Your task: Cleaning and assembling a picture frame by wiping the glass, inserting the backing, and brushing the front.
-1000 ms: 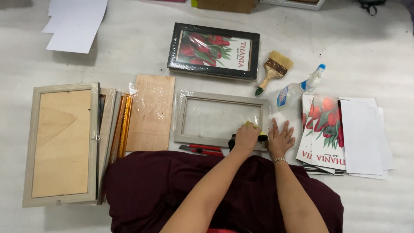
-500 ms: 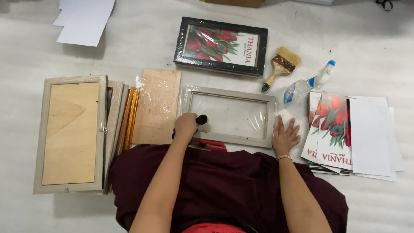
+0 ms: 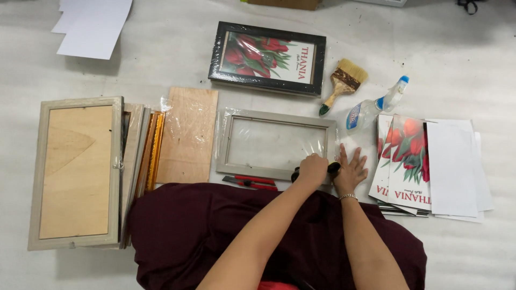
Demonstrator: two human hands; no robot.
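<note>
An empty grey picture frame wrapped in clear film lies on the white floor in front of me. My left hand is closed on a black-handled tool at the frame's near right corner. My right hand, with a bracelet at the wrist, lies flat with spread fingers just right of that corner, beside the tool. A red utility knife lies along the frame's near edge, left of my hands.
A plywood board and a stack of frames lie to the left. A black-framed tulip picture, a paintbrush and a spray bottle lie beyond. Tulip prints and white sheets are stacked on the right.
My left hand went with the black tool to the frame's near left corner, then came back along the near edge to the right corner. My right hand stayed pressed by that corner.
</note>
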